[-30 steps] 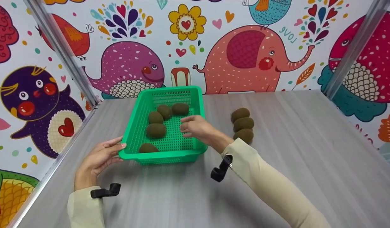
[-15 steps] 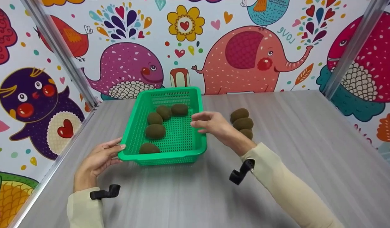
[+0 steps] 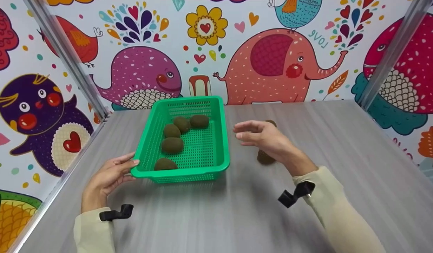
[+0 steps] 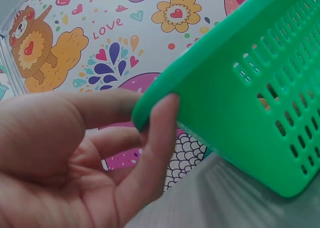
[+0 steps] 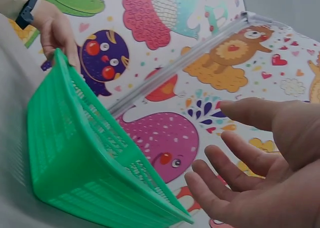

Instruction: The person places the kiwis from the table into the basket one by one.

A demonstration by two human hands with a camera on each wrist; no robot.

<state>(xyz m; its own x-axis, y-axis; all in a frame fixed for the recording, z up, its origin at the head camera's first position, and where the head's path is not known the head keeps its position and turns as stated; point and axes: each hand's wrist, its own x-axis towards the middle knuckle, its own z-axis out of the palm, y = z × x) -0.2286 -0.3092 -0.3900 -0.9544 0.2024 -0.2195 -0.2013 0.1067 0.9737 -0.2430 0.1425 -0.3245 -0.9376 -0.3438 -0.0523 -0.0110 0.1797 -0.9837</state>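
My left hand (image 3: 109, 175) pinches the near left corner of a green plastic basket (image 3: 181, 172), thumb and fingers on its rim, as the left wrist view also shows. Several brown kiwis (image 3: 172, 145) lie inside: a bent row along the left and back, and one by itself at the front wall. To the right of the basket my right hand (image 3: 269, 140) hovers over the table, fingers apart and slightly bent, with nothing in it. Behind it is a group of kiwis on the table, mostly hidden; one kiwi (image 3: 265, 157) shows below the hand and a sliver of another above.
The grey wood-grain table (image 3: 342, 147) carries the basket and the kiwis. Printed cartoon walls (image 3: 202, 63) close off the back and sides, with metal posts (image 3: 388, 59) at the corners. Black wrist cameras (image 3: 295, 195) sit on both sleeves.
My right hand has moved right, from inside the basket over its right rim to the kiwis on the table. My left hand and the basket have stayed in place.
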